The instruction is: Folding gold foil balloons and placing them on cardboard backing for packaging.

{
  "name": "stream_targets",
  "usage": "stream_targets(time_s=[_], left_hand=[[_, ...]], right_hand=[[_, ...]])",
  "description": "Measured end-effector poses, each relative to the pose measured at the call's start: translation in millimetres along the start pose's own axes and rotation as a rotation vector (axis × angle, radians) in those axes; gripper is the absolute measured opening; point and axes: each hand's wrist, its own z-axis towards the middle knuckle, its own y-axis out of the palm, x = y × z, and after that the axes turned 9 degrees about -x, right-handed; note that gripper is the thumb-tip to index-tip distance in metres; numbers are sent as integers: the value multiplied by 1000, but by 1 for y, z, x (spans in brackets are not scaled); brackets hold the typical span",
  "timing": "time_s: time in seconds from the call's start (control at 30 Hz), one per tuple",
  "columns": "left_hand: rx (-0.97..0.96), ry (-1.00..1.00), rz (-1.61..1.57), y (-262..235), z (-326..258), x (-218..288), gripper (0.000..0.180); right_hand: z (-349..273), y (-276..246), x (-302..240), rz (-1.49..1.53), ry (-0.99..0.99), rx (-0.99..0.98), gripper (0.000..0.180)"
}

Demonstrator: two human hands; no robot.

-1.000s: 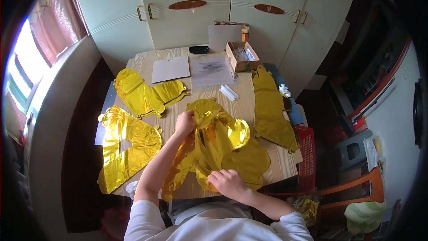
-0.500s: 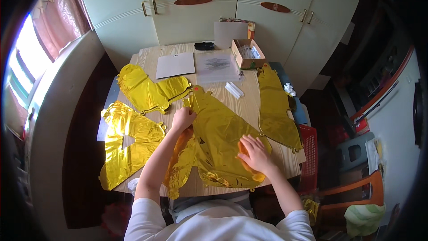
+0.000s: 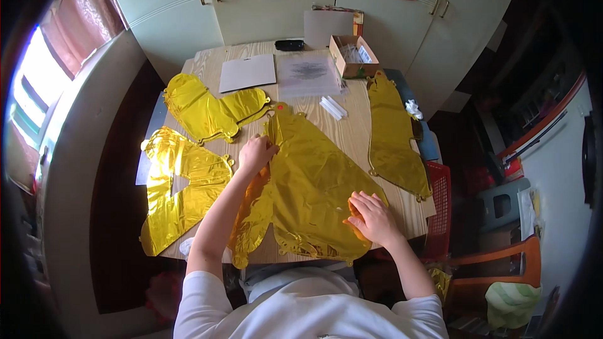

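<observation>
A large, flat gold foil balloon [image 3: 308, 182] lies in front of me on the wooden table. My left hand [image 3: 257, 154] is closed, its fingers pinching the balloon's left edge partway up. My right hand [image 3: 375, 216] lies with its fingers stretched out on the lower right of the same foil. Orange patches beside the hand and arm look like their reflections in the shiny surface. Two more flat gold foil balloons lie to the left, an upper piece [image 3: 195, 107] and a lower piece [image 3: 207, 198]. Another foil balloon [image 3: 392, 132] rests along the right edge.
Toward the back are a grey-white board [image 3: 248, 73], a printed clear sheet [image 3: 306, 76], white sticks [image 3: 333, 108], an open cardboard box [image 3: 353, 58] and a black object [image 3: 289, 45]. A red basket [image 3: 438, 213] and a wooden chair [image 3: 531, 263] stand to the right.
The head view has shifted, so the table sits higher in the picture. My left hand still holds the left edge; my right hand has slid slightly outward, toward the foil's right edge.
</observation>
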Motion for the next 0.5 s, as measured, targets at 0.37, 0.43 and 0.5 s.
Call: stream_targets(time_s=[0.37,0.43,0.5], left_hand=[[-59,390,240,20,-52,37,74],[-195,417,314,25,-63,39,81],[-172,417,348,27,-63,38,82]], right_hand=[[-19,-7,-16,-43,11,-30,51],[-21,-5,-11,42,8,-38,48],[-20,-4,-4,129,2,-47,43]])
